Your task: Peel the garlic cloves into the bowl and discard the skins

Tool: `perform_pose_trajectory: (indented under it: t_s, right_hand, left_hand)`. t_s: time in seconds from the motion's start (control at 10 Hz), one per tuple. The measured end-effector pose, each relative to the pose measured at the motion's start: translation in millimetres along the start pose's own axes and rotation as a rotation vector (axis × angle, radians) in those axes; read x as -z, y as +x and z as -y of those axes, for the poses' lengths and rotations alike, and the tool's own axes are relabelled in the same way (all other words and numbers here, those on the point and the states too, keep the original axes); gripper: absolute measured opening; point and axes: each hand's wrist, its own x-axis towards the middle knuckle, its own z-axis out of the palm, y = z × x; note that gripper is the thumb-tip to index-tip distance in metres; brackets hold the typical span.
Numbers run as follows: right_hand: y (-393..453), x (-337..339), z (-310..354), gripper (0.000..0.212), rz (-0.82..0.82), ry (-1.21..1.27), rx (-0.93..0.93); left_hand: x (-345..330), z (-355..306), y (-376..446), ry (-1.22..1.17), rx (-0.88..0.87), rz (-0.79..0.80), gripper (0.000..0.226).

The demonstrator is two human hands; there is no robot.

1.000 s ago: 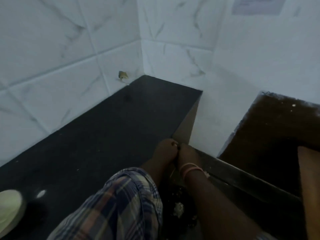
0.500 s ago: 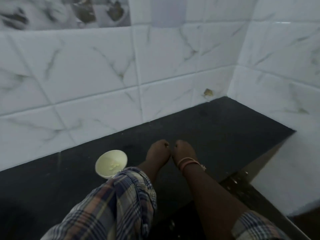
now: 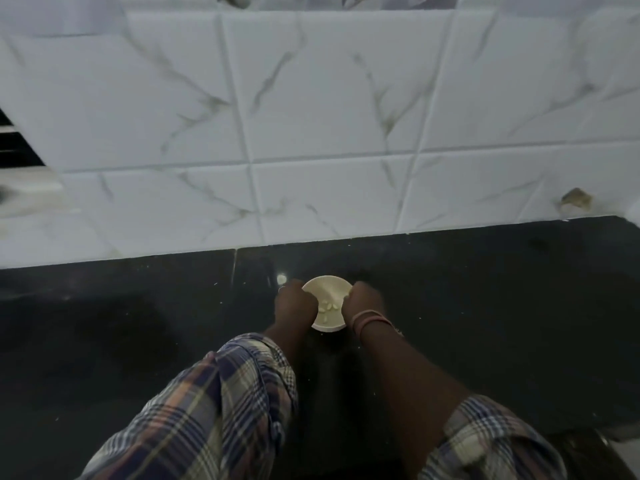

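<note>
A small cream bowl (image 3: pixel 327 288) stands on the black countertop (image 3: pixel 485 306), a little in front of the tiled wall. Several peeled garlic cloves (image 3: pixel 327 308) lie inside it. My left hand (image 3: pixel 296 303) is at the bowl's left rim with its fingers curled over the edge. My right hand (image 3: pixel 363 304), with pink bands on the wrist, grips the right rim in the same way. The fingertips of both hands are hidden behind the knuckles. Plaid sleeves cover both forearms.
A white marble-tiled wall (image 3: pixel 329 133) rises just behind the counter. A small brown lump (image 3: pixel 575 199) sits at the wall's base on the far right. A dark slatted opening (image 3: pixel 14 143) shows at the left edge. The counter's front edge drops off at the bottom right.
The view has swung left from the counter's right end, bringing the bowl to the centre. My hands, held together before, have parted and now sit on either side of the bowl.
</note>
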Motion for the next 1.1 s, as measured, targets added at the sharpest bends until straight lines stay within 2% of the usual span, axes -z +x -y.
perform_pose_trajectory:
  t_s: [0.1, 0.3, 0.4, 0.5, 0.6, 0.9, 1.1]
  right_hand:
    - [12, -7, -1, 0.032, -0.006, 0.049, -0.061]
    - [32, -25, -19, 0.038, 0.072, 0.194, -0.216]
    - [38, -35, -25, 0.031, 0.062, 0.235, -0.234]
    - [37, -38, -27, 0.032, 0.060, 0.256, -0.288]
    - [32, -40, -26, 0.028, 0.066, 0.261, -0.255]
    - [-31, -52, -39, 0.029, 0.041, 0.312, -0.317]
    - [-49, -36, -29, 0.030, -0.010, 0.356, -0.419]
  left_hand:
    - [-2, 12, 9, 0.009, 0.089, -0.018, 0.044]
    - [-12, 47, 22, -0.105, 0.206, 0.023, 0.027]
    - [-16, 49, 17, -0.167, 0.250, 0.041, 0.017]
    - [-22, 48, 7, -0.327, 0.288, 0.018, 0.023]
    - [-21, 49, -4, -0.405, 0.318, -0.024, 0.027]
    - [-16, 67, -63, -0.359, 0.305, -0.102, 0.033]
    - [-3, 81, -64, -0.144, 0.313, -0.009, 0.021]
